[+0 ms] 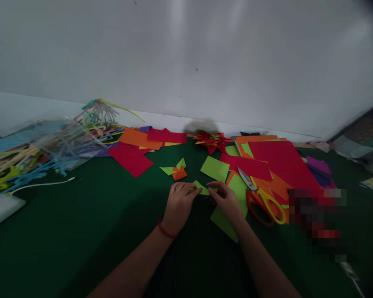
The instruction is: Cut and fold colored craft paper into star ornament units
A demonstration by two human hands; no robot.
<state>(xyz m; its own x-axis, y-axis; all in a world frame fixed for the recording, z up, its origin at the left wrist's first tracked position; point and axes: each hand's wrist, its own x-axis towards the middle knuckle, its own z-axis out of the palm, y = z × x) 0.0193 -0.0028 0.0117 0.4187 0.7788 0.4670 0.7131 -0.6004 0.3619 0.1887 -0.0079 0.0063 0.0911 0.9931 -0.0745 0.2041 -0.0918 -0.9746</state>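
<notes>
Between my two hands is a small piece of light green paper (200, 187), partly covered by my fingers; its folds are too small to make out. My left hand (179, 203), with a red band at the wrist, pinches its left side. On its right side the fingers of my right hand (226, 199) close on the paper. Just beyond my left hand lies a folded paper piece (178, 169) in green and orange. A flat green paper square (215, 168) rests beyond my right hand, and more green paper (225, 223) lies partly under my right forearm.
Scissors (261, 198) with red and yellow handles lie on coloured sheets (276, 165) at right. A spiky red paper ornament (211, 140) sits near the wall. Red and orange papers (132, 159) are left of it. Pipe cleaners (49, 145), a plastic bag and a white device (4, 209) occupy the left.
</notes>
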